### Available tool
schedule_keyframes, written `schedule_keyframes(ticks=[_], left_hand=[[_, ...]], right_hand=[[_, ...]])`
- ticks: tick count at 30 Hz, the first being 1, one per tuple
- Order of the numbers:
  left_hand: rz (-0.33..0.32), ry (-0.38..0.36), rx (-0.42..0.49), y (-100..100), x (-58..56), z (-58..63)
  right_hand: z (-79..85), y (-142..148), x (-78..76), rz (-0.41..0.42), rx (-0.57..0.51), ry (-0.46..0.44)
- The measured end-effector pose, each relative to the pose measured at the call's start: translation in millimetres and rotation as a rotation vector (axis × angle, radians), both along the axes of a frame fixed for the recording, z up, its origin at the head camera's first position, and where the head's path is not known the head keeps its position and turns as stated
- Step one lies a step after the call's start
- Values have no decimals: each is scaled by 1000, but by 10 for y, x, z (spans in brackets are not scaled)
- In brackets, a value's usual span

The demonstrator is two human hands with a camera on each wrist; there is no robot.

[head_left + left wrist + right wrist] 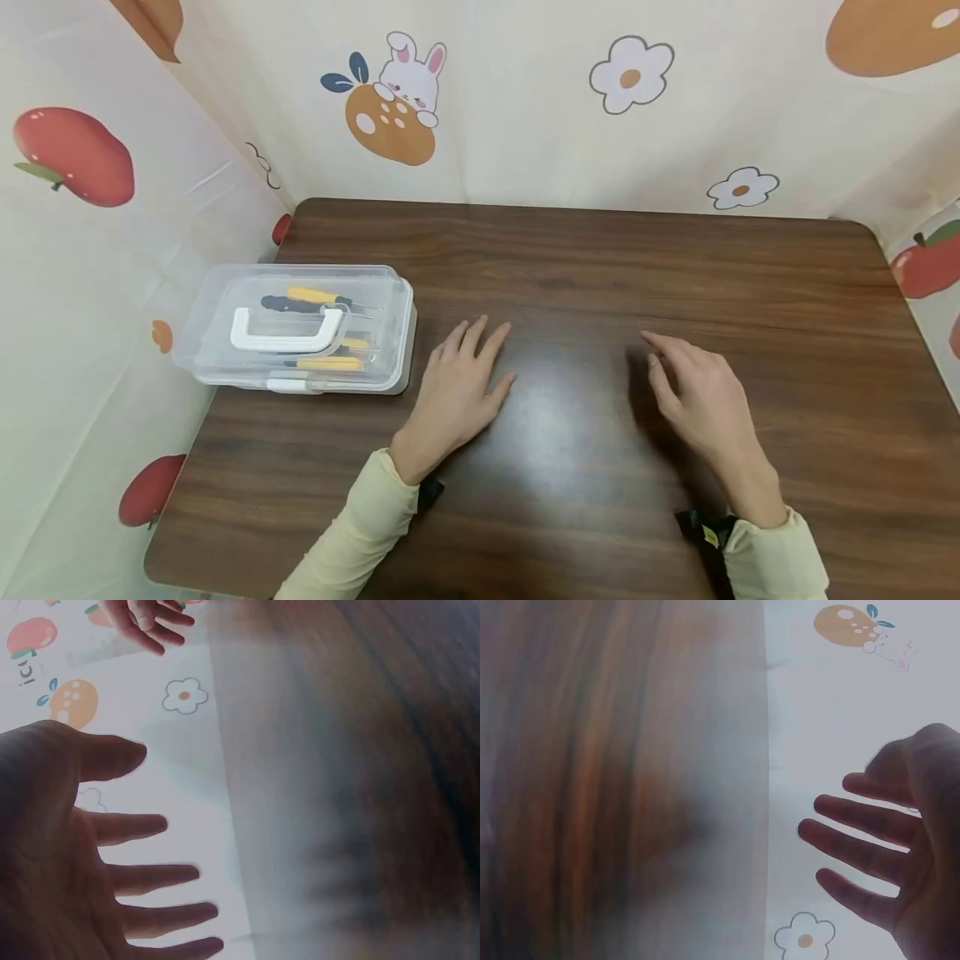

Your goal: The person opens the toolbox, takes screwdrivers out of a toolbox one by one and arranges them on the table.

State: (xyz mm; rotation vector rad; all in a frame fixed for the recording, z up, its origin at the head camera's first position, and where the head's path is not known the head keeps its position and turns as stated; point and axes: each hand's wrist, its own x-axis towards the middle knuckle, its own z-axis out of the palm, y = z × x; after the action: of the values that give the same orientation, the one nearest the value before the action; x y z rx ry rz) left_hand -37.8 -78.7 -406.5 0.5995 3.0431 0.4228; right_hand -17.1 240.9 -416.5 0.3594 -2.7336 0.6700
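My left hand [459, 392] is over the middle of the wooden table, fingers spread, holding nothing. Just to its left stands a clear plastic toolbox [217, 333] with a white handle [285, 342] and a white front latch [288, 386]; its lid is down. Through the lid show several yellow-and-black handled tools [330, 363], whose exact kind I cannot tell. Farther right, my right hand [705, 400] hovers above the tabletop with fingers loosely bent and nothing in them. The left wrist view shows the left hand's spread fingers [154, 879]; the right wrist view shows the right hand's fingers [862, 851] apart.
The dark wooden table [570, 267] has rounded corners. A pale curtain [525, 108] printed with fruit, flowers and a rabbit hangs behind it and along the left side. Dark straps sit on both wrists, below cream sleeves [360, 525].
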Motion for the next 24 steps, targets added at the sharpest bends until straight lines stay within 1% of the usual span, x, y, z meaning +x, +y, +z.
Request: schedule_keyframes(ticks=[4,9,12,16,20,24], left_hand=[[-1,67,27,-34,34,68],[-6,165,110,-96,91,188],[1,222,183,-157,135,265],[28,300,292,-261,183,360],[73,360,395,-370,234,438],[120,418,457,-507,257,482]], right_hand=[[0,-70,24,-12,-124,35],[9,-181,22,56,-212,57],[28,-281,8,102,-236,63],[35,-462,-35,164,-252,67],[52,-671,-88,229,-273,79],[59,-898,-123,287,-300,59]])
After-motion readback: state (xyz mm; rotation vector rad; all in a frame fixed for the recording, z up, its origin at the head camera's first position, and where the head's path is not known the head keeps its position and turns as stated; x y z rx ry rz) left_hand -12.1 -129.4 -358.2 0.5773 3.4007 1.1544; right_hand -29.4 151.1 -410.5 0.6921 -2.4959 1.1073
